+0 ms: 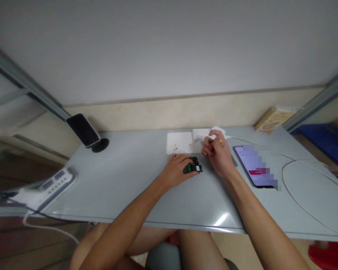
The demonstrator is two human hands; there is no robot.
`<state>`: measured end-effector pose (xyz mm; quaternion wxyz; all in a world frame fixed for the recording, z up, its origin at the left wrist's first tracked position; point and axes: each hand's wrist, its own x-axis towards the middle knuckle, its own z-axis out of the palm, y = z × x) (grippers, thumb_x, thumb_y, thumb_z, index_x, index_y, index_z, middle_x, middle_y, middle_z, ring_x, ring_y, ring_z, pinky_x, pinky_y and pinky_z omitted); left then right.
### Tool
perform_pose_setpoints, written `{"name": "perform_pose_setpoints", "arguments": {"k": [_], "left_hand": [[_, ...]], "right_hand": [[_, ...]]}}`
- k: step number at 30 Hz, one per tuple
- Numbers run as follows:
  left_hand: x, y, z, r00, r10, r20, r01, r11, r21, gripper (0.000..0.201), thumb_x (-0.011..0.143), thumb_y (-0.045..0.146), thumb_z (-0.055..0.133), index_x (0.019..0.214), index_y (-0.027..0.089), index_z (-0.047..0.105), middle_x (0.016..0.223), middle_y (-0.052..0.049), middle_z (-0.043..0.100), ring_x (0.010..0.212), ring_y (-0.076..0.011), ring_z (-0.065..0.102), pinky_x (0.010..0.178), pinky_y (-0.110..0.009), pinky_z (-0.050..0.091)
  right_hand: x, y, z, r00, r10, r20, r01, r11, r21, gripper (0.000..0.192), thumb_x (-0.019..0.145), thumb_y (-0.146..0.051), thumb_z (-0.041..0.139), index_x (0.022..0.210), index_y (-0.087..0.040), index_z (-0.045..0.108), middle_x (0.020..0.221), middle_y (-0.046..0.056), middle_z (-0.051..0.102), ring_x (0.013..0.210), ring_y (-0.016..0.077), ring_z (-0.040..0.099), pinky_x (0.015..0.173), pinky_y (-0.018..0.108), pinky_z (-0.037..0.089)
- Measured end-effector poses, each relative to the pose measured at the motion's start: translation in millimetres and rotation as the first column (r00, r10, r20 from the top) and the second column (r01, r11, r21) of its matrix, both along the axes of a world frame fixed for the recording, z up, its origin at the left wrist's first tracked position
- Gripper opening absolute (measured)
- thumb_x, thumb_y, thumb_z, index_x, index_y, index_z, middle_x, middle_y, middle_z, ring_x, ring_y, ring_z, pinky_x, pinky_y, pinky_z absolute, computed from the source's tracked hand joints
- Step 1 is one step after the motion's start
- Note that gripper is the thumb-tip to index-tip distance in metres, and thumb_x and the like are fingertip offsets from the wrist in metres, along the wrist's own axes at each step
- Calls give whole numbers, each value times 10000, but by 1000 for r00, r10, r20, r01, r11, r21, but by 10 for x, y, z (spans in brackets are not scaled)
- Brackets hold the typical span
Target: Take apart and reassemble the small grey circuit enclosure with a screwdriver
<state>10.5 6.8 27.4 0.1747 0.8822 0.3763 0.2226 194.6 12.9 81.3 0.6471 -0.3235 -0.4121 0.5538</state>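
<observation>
My left hand (177, 169) rests on the grey desk (124, 180) and pinches a small black device with a green part (192, 167). My right hand (218, 153) is closed around a thin tool with a yellow tip (220, 141), held just behind and to the right of the device. A white sheet of paper (178, 143) with a few tiny dark bits on it lies right behind both hands. A white plug-like block (200, 133) sits at the paper's far right corner.
A lit phone (253, 165) lies flat to the right of my right hand. A white cable (293, 176) loops across the right side. A dark phone on a stand (86, 131) is at back left, a power strip (49, 185) at left edge, a cardboard box (273, 119) at back right.
</observation>
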Motion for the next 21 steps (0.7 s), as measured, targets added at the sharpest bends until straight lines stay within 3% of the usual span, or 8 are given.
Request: {"name": "perform_pose_setpoints", "arguments": {"k": [3, 6, 9, 12, 14, 18, 21], "left_hand": [[-6, 4, -18, 1000, -1, -9, 1, 1000, 17, 309, 923, 485, 699, 1099, 232, 677, 1352, -77, 673, 1246, -257, 598, 1083, -451, 364], [-14, 9, -40, 1000, -1, -4, 1, 999, 35, 321, 930, 498, 684, 1106, 229, 683, 1367, -88, 663, 1252, -261, 595, 1082, -451, 361], [-23, 12, -48, 1000, -5, -9, 5, 999, 35, 336, 939, 504, 670, 1137, 234, 688, 1371, -86, 661, 1251, -257, 598, 1084, -445, 360], [-37, 17, -53, 1000, -16, -12, 17, 998, 53, 364, 937, 513, 668, 1160, 226, 691, 1360, -87, 666, 1239, -250, 607, 1084, -434, 357], [-45, 20, -56, 1000, -20, -13, 21, 997, 73, 374, 941, 519, 660, 1161, 218, 694, 1350, -90, 669, 1233, -248, 611, 1080, -429, 355], [-54, 21, -46, 998, -25, -52, 30, 996, 89, 366, 965, 528, 619, 1163, 232, 707, 1349, -94, 665, 1228, -253, 611, 1072, -430, 360], [-57, 17, -20, 995, -36, -88, 44, 994, 98, 375, 979, 527, 595, 1194, 240, 704, 1346, -98, 662, 1225, -255, 610, 1068, -437, 369]], "right_hand": [[15, 29, -25, 996, -8, 94, 6, 1000, 21, 369, 885, -647, 609, 969, -288, 606, 794, -13, 533, 658, 149, 531, 635, 301, 471], [41, 52, -75, 956, -144, 254, 121, 987, 106, 368, 844, -605, 696, 859, -252, 590, 888, 7, 604, 790, 162, 573, 713, 291, 479], [69, 64, -119, 835, -343, 429, 299, 939, 169, 424, 859, -643, 656, 784, -239, 552, 725, -21, 549, 688, 153, 507, 651, 280, 428], [97, 58, -125, 689, -428, 585, 392, 899, 195, 493, 917, -690, 518, 769, -225, 593, 626, -28, 485, 613, 158, 453, 600, 294, 380], [118, 53, -115, 629, -487, 606, 453, 863, 223, 511, 938, -681, 482, 767, -218, 613, 616, -25, 480, 609, 160, 455, 598, 297, 369], [151, 65, -112, 547, -657, 519, 635, 729, 255, 515, 961, -656, 451, 733, -216, 590, 641, -22, 490, 610, 152, 454, 610, 291, 366], [147, 85, -149, 556, -643, 527, 623, 742, 248, 468, 947, -640, 496, 801, -213, 621, 712, -7, 580, 641, 158, 504, 647, 294, 403]]}}
